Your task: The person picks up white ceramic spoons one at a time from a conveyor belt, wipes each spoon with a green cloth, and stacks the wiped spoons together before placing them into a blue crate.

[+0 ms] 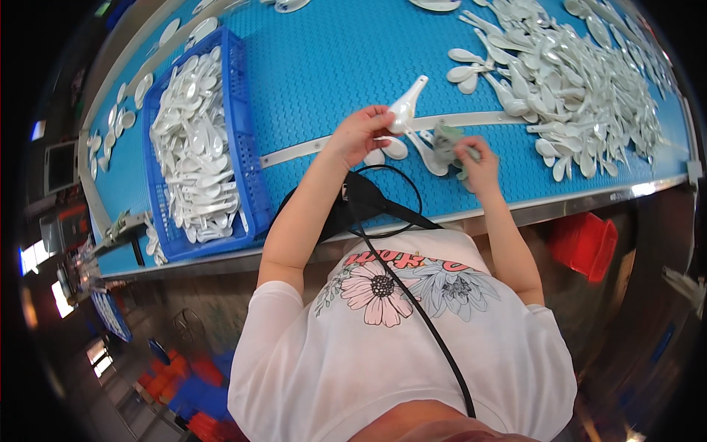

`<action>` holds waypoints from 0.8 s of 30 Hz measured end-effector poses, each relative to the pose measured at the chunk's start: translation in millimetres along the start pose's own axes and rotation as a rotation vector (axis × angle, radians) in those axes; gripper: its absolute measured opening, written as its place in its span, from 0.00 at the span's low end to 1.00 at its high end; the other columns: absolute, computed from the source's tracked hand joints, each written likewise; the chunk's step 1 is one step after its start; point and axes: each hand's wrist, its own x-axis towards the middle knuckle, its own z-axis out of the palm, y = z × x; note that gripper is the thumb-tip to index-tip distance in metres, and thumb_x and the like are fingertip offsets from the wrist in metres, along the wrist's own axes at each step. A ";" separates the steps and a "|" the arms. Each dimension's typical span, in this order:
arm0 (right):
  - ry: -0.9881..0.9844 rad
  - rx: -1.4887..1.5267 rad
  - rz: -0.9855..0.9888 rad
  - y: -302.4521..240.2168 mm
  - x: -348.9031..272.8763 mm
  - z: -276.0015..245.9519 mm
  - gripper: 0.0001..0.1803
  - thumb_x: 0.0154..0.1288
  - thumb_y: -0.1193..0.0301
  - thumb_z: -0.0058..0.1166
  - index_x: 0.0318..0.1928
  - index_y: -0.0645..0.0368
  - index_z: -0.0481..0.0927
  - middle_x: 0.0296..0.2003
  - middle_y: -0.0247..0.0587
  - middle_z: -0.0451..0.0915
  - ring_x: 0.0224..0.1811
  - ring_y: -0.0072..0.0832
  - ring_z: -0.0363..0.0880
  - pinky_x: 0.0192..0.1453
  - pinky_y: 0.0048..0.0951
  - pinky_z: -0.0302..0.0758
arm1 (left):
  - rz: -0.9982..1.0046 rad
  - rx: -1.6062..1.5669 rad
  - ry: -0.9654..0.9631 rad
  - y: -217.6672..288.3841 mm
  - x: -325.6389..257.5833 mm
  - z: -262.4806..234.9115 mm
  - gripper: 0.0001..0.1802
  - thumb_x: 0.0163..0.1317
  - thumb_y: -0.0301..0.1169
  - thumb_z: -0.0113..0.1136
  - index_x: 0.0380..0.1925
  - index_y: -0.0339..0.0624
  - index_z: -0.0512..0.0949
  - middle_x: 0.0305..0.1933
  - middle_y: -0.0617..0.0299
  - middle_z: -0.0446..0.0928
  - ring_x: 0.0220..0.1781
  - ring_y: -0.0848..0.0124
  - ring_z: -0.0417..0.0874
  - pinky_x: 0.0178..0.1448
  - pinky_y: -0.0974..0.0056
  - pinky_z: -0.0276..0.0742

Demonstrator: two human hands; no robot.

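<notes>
My left hand (359, 135) pinches a white ceramic soup spoon (406, 107) by its bowl, the handle pointing up and away from me. My right hand (479, 163) is closed on a crumpled grey-green cloth (446, 144), a little to the right of that spoon and apart from it. Between and below my hands several more white spoons lie on the blue textured surface, among them one loose spoon (428, 157) beside the cloth. The cloth covers part of the spoons around it.
A blue plastic basket (254, 180) full of white spoons stands at the left. At the right a large heap of spoons (571, 81) spreads over the blue surface (324, 66). A metal strip (294, 150) crosses it. Black cable (420, 309) hangs down my front; a red bin (585, 247) stands below the edge.
</notes>
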 end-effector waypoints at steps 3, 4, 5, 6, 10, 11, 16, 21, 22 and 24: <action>0.303 0.322 0.084 -51.0 -22.7 -30.6 0.11 0.47 0.73 0.61 0.34 0.57 0.77 0.33 0.38 0.72 0.35 0.30 0.71 0.41 0.23 0.67 | -0.084 -0.002 -0.145 0.5 -6.2 49.2 0.18 0.57 0.34 0.55 0.45 0.38 0.69 0.39 0.59 0.76 0.39 0.71 0.79 0.35 0.73 0.74; 0.385 0.375 0.017 -69.0 -35.4 -39.4 0.13 0.47 0.74 0.61 0.36 0.59 0.77 0.34 0.38 0.72 0.35 0.29 0.71 0.41 0.22 0.67 | -0.092 0.036 -0.202 -0.1 -3.3 66.5 0.19 0.56 0.34 0.56 0.46 0.37 0.69 0.39 0.58 0.76 0.39 0.72 0.79 0.36 0.73 0.74; 0.421 0.370 0.013 -84.0 -49.6 -46.7 0.13 0.47 0.74 0.61 0.36 0.59 0.77 0.34 0.38 0.72 0.35 0.29 0.71 0.41 0.22 0.67 | -0.101 0.075 -0.258 -2.5 0.2 85.1 0.20 0.56 0.34 0.56 0.46 0.36 0.69 0.39 0.58 0.75 0.39 0.72 0.79 0.36 0.73 0.75; 0.413 -0.013 -0.212 -97.5 -64.5 -52.4 0.14 0.47 0.74 0.61 0.37 0.59 0.77 0.34 0.38 0.72 0.35 0.29 0.71 0.40 0.22 0.68 | -0.114 0.153 -0.342 -6.5 4.8 105.0 0.21 0.55 0.34 0.56 0.47 0.36 0.68 0.39 0.58 0.75 0.38 0.73 0.78 0.37 0.72 0.75; 0.513 -0.690 -0.408 -107.7 -118.0 -58.2 0.16 0.47 0.76 0.60 0.40 0.56 0.78 0.33 0.40 0.71 0.33 0.32 0.71 0.37 0.26 0.69 | -0.162 0.422 -0.605 -42.3 0.9 188.4 0.20 0.53 0.33 0.57 0.46 0.36 0.70 0.37 0.61 0.76 0.36 0.75 0.77 0.38 0.68 0.74; 0.587 -0.765 -0.366 -99.9 -129.4 -58.6 0.16 0.48 0.76 0.59 0.41 0.56 0.78 0.32 0.40 0.70 0.33 0.33 0.71 0.36 0.27 0.70 | -0.172 0.473 -0.655 -59.7 -0.2 201.0 0.20 0.53 0.33 0.58 0.45 0.36 0.70 0.36 0.62 0.77 0.35 0.75 0.77 0.37 0.69 0.74; 0.428 -0.999 0.805 -4.5 -231.8 -166.5 0.14 0.55 0.60 0.51 0.36 0.54 0.80 0.35 0.45 0.77 0.40 0.42 0.75 0.43 0.35 0.71 | -0.373 0.424 -0.822 -80.2 -21.6 219.3 0.21 0.52 0.31 0.59 0.46 0.34 0.70 0.39 0.59 0.75 0.38 0.74 0.77 0.37 0.70 0.75; 0.860 0.303 0.567 6.1 -317.7 -189.1 0.16 0.63 0.66 0.45 0.47 0.63 0.73 0.42 0.38 0.77 0.43 0.28 0.75 0.50 0.28 0.70 | -0.383 0.168 -0.688 -53.2 -5.8 187.6 0.21 0.54 0.32 0.59 0.48 0.38 0.68 0.41 0.62 0.74 0.43 0.73 0.76 0.41 0.70 0.77; 0.848 0.309 0.567 10.5 -314.0 -185.5 0.16 0.63 0.66 0.45 0.47 0.63 0.73 0.42 0.38 0.77 0.43 0.28 0.75 0.50 0.28 0.70 | -0.364 0.159 -0.672 -48.8 -9.8 183.4 0.20 0.54 0.32 0.59 0.46 0.39 0.69 0.40 0.62 0.74 0.41 0.74 0.76 0.41 0.71 0.76; 1.075 0.507 0.488 19.5 -297.7 -177.9 0.18 0.65 0.66 0.41 0.52 0.63 0.69 0.46 0.40 0.75 0.47 0.30 0.73 0.52 0.30 0.70 | -0.308 0.182 -0.633 -39.4 -17.9 173.6 0.20 0.54 0.32 0.59 0.46 0.39 0.69 0.41 0.62 0.74 0.40 0.74 0.76 0.40 0.71 0.76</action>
